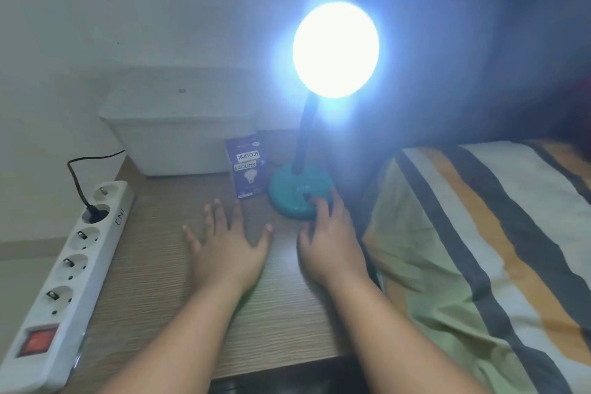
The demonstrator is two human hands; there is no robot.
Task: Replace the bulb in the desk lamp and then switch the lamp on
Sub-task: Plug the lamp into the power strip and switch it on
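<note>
Lamp stood lit on the table beside a bulb box, its bulb glaring. Right hand lay open, fingertips on the teal base; left hand rested flat, empty.

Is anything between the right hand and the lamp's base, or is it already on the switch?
Nothing visible blocks it. The right hand already has its fingertips on the teal lamp base, and the bulb is lit. The bulb box stands beside the base, clear of the hand.
</note>
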